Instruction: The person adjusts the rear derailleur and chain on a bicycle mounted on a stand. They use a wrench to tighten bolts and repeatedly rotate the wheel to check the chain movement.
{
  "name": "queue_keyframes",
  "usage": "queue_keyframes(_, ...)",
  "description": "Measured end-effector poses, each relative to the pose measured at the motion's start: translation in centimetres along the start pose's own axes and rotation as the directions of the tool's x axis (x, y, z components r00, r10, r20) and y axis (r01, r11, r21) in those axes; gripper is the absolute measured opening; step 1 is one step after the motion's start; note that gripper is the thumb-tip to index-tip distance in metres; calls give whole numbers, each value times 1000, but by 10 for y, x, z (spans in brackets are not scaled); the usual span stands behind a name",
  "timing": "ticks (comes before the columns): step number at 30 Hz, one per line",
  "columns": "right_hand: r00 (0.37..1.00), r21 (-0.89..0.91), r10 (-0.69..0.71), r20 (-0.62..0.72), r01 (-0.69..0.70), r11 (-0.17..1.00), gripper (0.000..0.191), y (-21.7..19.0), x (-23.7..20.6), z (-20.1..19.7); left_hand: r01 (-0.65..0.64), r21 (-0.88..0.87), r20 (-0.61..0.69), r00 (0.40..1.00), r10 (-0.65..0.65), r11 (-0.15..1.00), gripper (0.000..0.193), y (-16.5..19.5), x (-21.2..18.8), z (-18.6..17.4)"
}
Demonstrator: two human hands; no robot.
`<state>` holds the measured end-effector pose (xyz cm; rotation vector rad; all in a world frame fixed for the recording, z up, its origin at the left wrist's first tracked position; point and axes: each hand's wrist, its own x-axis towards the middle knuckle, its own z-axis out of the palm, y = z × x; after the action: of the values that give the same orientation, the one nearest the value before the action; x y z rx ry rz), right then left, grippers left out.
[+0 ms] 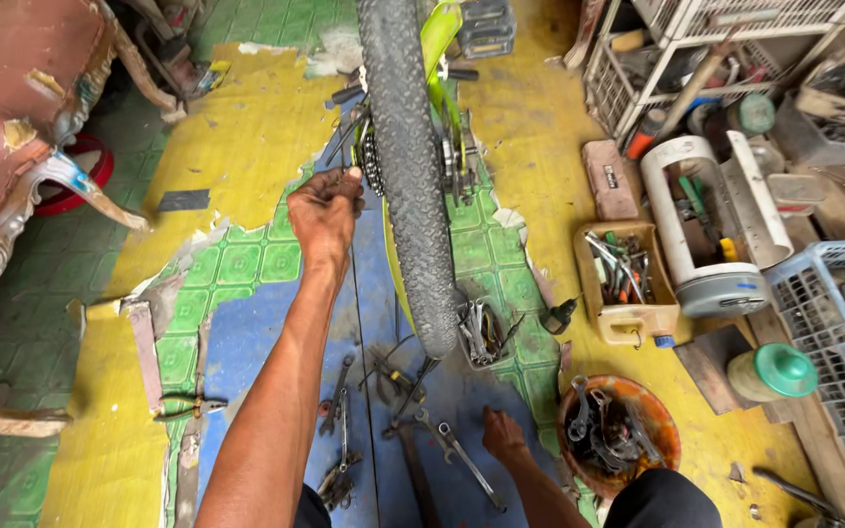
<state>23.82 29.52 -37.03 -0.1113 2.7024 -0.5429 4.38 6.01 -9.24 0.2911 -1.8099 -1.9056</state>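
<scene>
A bicycle rear wheel with a knobby black tyre (pixel 405 166) stands upright on the floor, in a bright green frame (pixel 439 39). My left hand (pixel 325 210) is raised beside the sprocket cluster (pixel 372 161) on the wheel's left, fingers pinched on a small metal part there. My right hand (pixel 503 436) rests low on the floor, fingers down next to a silver wrench (pixel 462 460). Several spanners and pliers (pixel 339 430) lie scattered on the blue floor patch under the tyre.
A wooden box of tools (pixel 626 279) and a round orange bowl of metal parts (pixel 618 430) sit to the right. Farther right are a white cylinder housing (pixel 706 225), a green-lidded jar (pixel 773 372), a blue crate (pixel 838 342) and wire racks (pixel 696 49). An ornate chair (pixel 22 127) stands left.
</scene>
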Motion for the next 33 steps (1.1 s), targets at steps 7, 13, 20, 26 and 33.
queue_keyframes(7, 896, 672, 269, -353, 44, 739, 48, 9, 50, -77, -198, 298, -194, 945, 263, 934, 45, 53, -25, -1)
queue_keyframes(13, 601, 484, -31, -799, 673, 559, 18, -18, 93, -237, -435, 217, 230, 893, 387, 874, 104, 160, -48, 36)
queue_keyframes(20, 682, 569, -131, -720, 687, 451, 20, -83, 106, -337, -478, 479, 330, 875, 354, 736, 103, 195, -52, 66)
queue_keyframes(26, 696, 587, -212, -686, 701, 404, 20, -92, 122, -337, -590, 440, 381, 805, 454, 677, 100, 191, -42, 61)
queue_keyframes(33, 694, 627, -297, -656, 720, 298, 24, -81, 136, -338, -495, 489, 401, 859, 318, 719, 98, 196, -47, 54)
